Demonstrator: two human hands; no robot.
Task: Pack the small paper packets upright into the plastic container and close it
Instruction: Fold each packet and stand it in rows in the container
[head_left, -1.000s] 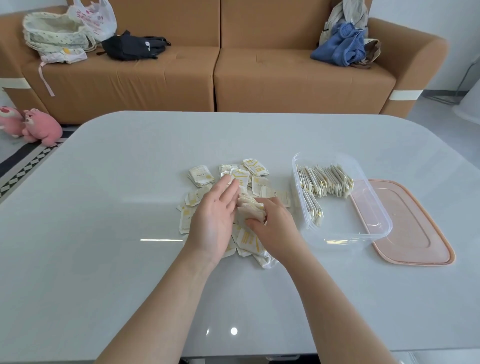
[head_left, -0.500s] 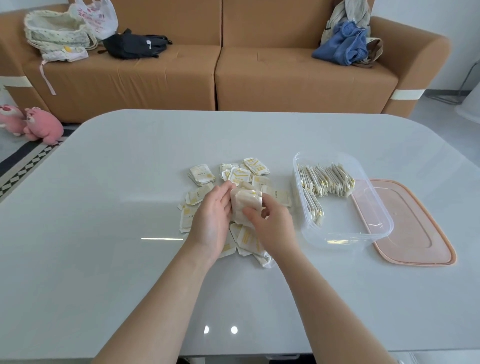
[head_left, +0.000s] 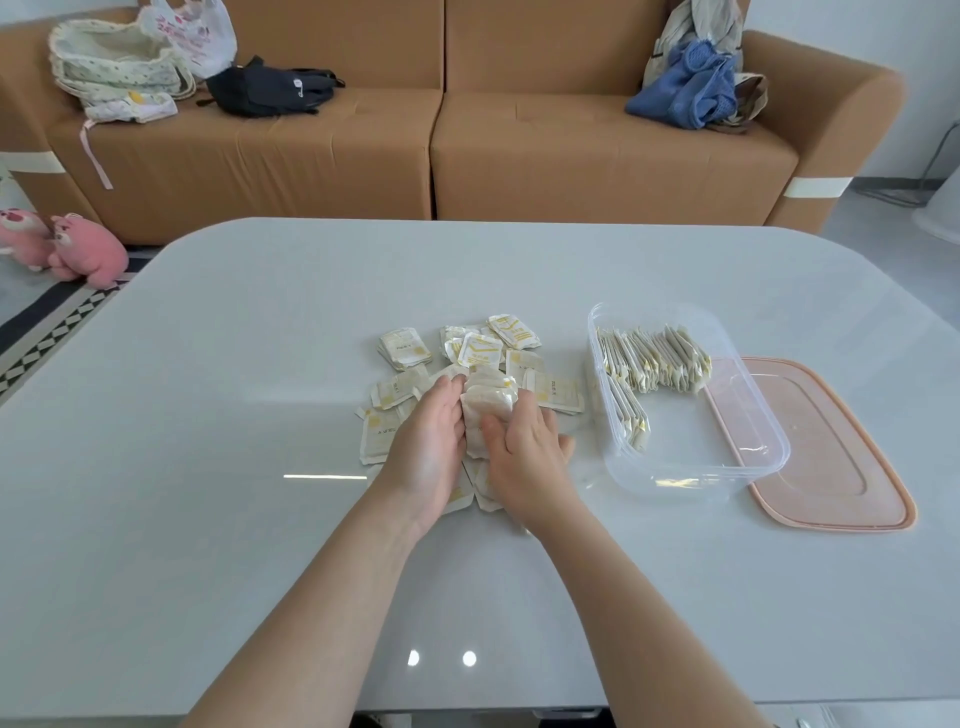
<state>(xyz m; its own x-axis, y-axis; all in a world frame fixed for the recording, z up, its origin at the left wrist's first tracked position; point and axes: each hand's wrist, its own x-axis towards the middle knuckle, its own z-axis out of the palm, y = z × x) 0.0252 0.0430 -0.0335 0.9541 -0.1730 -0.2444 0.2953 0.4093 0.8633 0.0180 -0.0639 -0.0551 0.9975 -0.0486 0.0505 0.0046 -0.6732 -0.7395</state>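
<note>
A stack of small white-and-yellow paper packets (head_left: 485, 408) is pressed between my left hand (head_left: 428, 452) and my right hand (head_left: 524, 454), just above the loose pile of packets (head_left: 483, 348) on the grey table (head_left: 234, 389). To the right stands the clear plastic container (head_left: 748, 457), open, with a row of packets upright (head_left: 654, 358) along its far side and a few more along its left wall. Its pink lid (head_left: 841, 467) lies flat on the table, partly under the container's right edge.
Behind the table is a tan sofa (head_left: 441, 140) with bags and a blue cloth on it. Pink plush toys (head_left: 67, 249) lie on the floor at the left.
My hands gathered loose packets from the pile into a stack and now squeeze it between both palms, lifted slightly above the pile.
</note>
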